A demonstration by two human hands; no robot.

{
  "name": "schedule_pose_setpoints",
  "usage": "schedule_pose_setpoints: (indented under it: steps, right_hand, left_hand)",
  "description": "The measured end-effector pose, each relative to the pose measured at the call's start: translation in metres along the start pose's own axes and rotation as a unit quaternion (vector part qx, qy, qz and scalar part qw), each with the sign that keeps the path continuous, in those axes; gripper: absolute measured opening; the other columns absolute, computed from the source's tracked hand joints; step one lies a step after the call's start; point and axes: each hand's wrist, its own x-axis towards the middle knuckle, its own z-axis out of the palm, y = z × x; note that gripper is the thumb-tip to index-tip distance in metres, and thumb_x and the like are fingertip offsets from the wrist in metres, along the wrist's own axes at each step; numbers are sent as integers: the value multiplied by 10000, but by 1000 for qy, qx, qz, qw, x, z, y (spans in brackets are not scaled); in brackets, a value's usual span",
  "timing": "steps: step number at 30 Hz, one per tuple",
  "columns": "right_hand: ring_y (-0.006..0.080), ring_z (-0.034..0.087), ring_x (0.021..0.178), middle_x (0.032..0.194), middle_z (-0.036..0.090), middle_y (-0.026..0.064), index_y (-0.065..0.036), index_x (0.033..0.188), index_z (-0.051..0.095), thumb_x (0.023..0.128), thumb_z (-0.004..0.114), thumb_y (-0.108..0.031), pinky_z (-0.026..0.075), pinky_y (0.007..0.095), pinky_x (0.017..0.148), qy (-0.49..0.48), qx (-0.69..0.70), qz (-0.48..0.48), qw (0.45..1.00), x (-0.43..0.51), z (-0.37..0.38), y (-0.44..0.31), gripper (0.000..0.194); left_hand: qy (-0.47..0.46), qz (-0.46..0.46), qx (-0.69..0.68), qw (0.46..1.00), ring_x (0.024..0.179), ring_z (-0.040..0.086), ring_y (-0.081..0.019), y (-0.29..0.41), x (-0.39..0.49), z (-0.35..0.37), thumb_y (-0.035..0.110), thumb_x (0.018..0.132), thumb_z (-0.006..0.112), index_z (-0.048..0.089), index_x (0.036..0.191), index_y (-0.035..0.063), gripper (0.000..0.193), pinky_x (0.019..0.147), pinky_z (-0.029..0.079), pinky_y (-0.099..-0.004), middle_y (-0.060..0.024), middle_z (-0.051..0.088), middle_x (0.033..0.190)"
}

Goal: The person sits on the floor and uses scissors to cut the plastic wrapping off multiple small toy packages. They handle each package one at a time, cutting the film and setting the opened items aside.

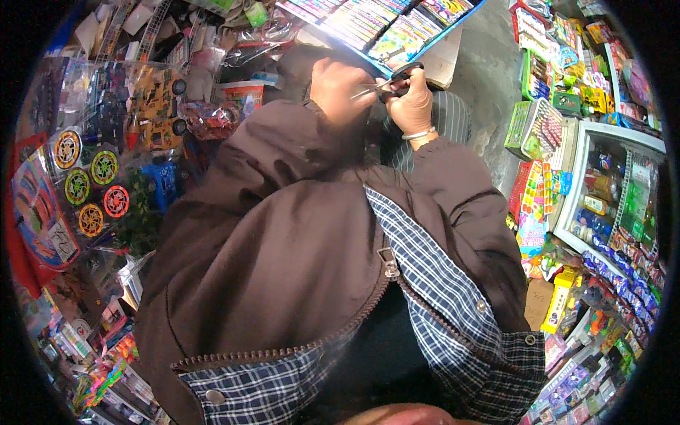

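My right hand (411,109), with a pale bangle at the wrist, grips a pair of scissors (399,79) by the black handles. The metal blades point left, across the fingers of my left hand (340,90). That hand is curled and blurred, so whether something is held in it is hidden. Just beyond both hands is a blue-edged display box (366,56) filled with rows of colourful printed packets (350,24). Its near corner comes close to the scissors.
A pale board or carton (443,58) supports the box. Packaged toys (154,109) crowd the left side. Along the right stand snack boxes (579,79), a plastic basket (536,127) and a white-framed glass-topped cooler (579,175) with drinks. Grey concrete floor (481,69) shows between.
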Motion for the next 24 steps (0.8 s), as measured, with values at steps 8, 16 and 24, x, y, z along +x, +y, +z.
schedule_pose_setpoints:
  steps: [8,16,24]
  right_hand:
    - [344,641,750,861,638,129,-82,1001,476,734,719,-106,495,433,647,31,-12,-19,999,1,10,9,362]
    - [328,634,714,835,619,124,-79,1019,467,745,724,-131,497,422,628,30,-18,-14,999,0,10,11,380]
    - [305,623,650,794,611,111,-81,1034,462,753,729,-147,497,409,601,33,-8,-5,999,-1,9,10,393]
  left_hand:
    - [23,22,5,999,858,590,-191,-3,2,3,228,690,756,693,860,172,190,974,369,-447,24,664,851]
    - [33,37,-7,999,854,591,-180,-8,9,3,217,664,768,696,861,193,211,959,369,-436,43,659,825]
    - [50,37,-2,998,818,591,-182,-14,13,9,247,673,785,684,828,197,192,935,371,-423,48,656,794]
